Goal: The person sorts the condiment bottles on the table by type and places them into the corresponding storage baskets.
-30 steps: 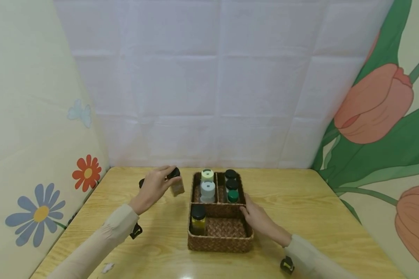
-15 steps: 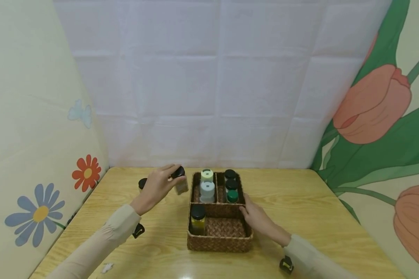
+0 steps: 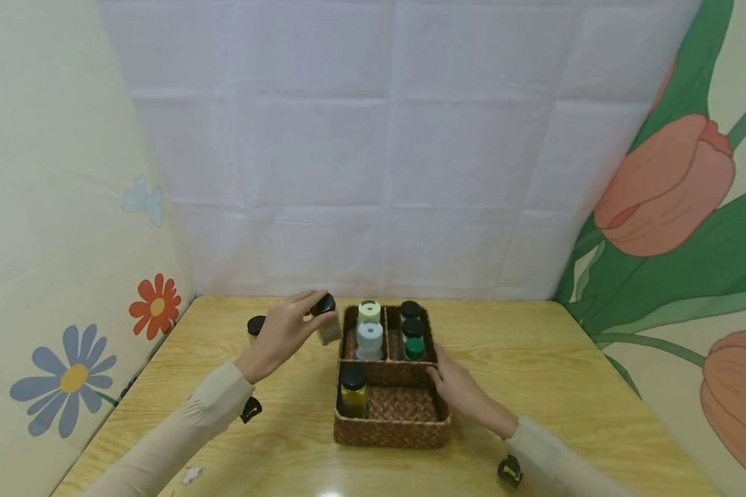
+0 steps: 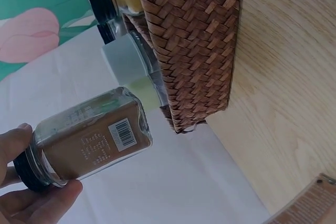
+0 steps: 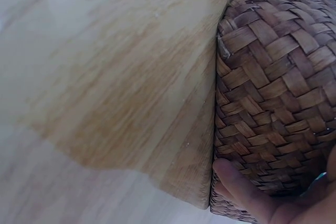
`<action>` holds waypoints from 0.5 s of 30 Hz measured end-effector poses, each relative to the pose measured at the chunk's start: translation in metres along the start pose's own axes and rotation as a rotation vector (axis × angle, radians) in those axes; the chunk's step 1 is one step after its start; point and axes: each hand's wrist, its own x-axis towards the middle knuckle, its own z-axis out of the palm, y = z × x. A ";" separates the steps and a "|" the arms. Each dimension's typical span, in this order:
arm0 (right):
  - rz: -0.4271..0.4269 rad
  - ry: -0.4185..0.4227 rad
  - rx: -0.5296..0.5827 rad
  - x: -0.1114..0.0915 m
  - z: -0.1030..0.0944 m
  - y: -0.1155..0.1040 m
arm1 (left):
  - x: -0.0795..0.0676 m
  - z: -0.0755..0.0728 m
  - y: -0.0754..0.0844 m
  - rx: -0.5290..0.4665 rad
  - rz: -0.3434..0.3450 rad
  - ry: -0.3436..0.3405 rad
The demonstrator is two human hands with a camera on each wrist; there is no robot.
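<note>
My left hand [image 3: 282,331] pinches the black lid of a square glass spice jar [image 4: 94,137], which holds brown powder and bears a barcode label. The jar hangs tilted above the table, just left of the woven basket [image 3: 391,433]. My right hand [image 3: 463,390] grips the basket's right wall, with fingers against the weave in the right wrist view. Inside the basket, the back left compartment has a bottle with a pale yellow cap [image 3: 369,312] and a white-capped bottle [image 3: 369,337]. Two black-lidded jars and a green-capped one [image 3: 414,348] fill the back right. A yellow jar [image 3: 353,393] stands in the front compartment.
Another black-lidded jar [image 3: 256,325] stands on the wooden table [image 3: 534,359], partly behind my left hand. A small white scrap [image 3: 191,475] lies near the front left. A white cloth [image 3: 379,152] hangs behind the table, with patterned sheets at both sides.
My left hand has moved a little to the right with the spice jar, bringing it closer to the basket's back left corner. The right hand and the basket have stayed in place.
</note>
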 end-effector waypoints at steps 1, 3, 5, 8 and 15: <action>0.000 0.002 0.001 0.000 0.000 0.000 | 0.000 0.000 0.001 -0.003 0.002 0.002; 0.000 0.003 0.001 0.000 0.000 0.001 | 0.001 0.000 0.004 -0.004 0.009 0.008; 0.000 0.003 0.009 0.000 0.000 0.002 | 0.003 0.001 0.007 -0.004 0.025 0.014; -0.005 0.001 0.020 0.000 0.001 0.002 | 0.004 0.002 0.011 -0.001 0.056 0.033; -0.010 -0.001 0.031 0.001 0.001 0.002 | 0.010 0.006 0.022 0.003 0.113 0.054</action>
